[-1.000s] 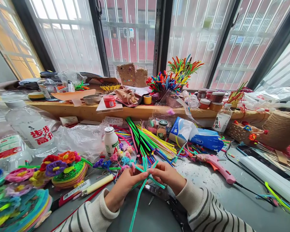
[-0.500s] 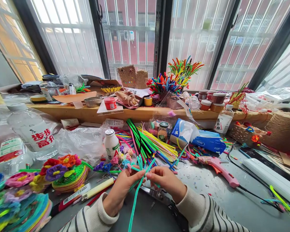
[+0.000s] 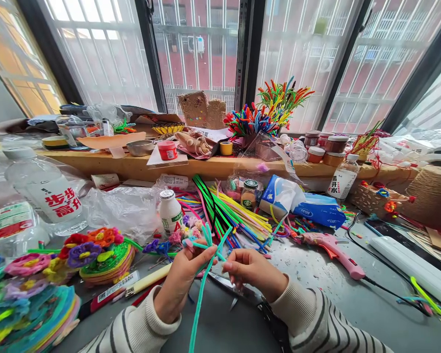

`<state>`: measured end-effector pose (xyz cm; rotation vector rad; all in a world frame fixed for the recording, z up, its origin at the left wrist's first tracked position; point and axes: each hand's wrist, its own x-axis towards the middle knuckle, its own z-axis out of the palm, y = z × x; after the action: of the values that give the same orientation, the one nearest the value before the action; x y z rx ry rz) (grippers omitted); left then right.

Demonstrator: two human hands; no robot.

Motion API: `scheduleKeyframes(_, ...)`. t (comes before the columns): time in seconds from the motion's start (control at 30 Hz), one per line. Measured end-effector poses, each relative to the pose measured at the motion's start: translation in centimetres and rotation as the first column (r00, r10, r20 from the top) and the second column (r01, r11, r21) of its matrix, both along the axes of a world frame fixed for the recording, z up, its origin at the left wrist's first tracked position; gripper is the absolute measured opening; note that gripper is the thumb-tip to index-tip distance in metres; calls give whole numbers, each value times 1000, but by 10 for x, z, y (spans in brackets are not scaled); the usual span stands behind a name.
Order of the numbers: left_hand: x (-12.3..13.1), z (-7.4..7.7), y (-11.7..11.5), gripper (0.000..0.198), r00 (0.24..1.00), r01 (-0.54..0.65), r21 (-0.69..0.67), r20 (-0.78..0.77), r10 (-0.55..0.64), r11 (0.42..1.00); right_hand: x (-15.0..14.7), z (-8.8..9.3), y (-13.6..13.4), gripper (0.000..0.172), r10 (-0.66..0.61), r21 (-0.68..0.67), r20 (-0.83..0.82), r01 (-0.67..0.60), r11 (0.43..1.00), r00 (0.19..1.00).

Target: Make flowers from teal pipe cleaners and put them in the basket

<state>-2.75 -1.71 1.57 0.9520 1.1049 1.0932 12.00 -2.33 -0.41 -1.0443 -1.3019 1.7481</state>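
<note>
My left hand point(image 3: 180, 282) is closed round a bundle of teal pipe cleaners point(image 3: 203, 289), whose long tail hangs down to the frame's bottom edge and whose short ends fan out above my fingers. My right hand point(image 3: 252, 269) pinches one teal strand just to the right of the left hand. Both hands hover above the grey table point(image 3: 316, 274), in front of a heap of coloured pipe cleaners point(image 3: 228, 215).
A pink glue gun point(image 3: 330, 247) with a black cord lies to the right. Black scissors point(image 3: 242, 294) rest under my right hand. Finished pipe-cleaner flowers point(image 3: 95, 250) and coasters sit left, beside a small white bottle point(image 3: 169, 212), a tissue pack point(image 3: 308, 208) and water bottles.
Both hands have shifted slightly left and up with the teal bundle. The fanned ends have drawn closer together above my left fingers.
</note>
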Motion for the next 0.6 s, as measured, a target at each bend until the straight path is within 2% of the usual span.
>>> scheduleKeyframes(0.17,-3,0,3,23,999,35,-2,10,-35,999,2,3,0,34,5,115,11,-6,993,1000)
scheduleKeyframes(0.37,0,6,0,22,999,16,-41,45,-14,999,9,11,-2,28,30,264,150,-69,962,988)
scheduleKeyframes(0.6,-5,0,4,24,1000,23,-70,12,-22,997,12,7,-1,27,-62,386,281,-54,921,958)
